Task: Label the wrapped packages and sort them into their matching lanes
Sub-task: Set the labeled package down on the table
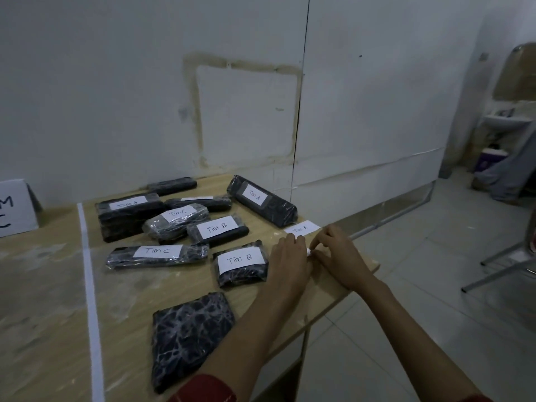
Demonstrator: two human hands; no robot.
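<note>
Several black plastic-wrapped packages lie on the wooden table, most bearing white labels: a long "Tim A" package, a "Tim B" package, another "Tim B" package and a "Tim C" package. An unlabelled wrapped package lies nearest me. A loose "Tim A" label rests near the table's right edge. My left hand and my right hand meet just below it, both pinching a small white paper piece.
A white tape line runs down the table left of the packages. A white sign card stands at the far left. The table's right edge drops to a tiled floor; metal chair legs stand at right.
</note>
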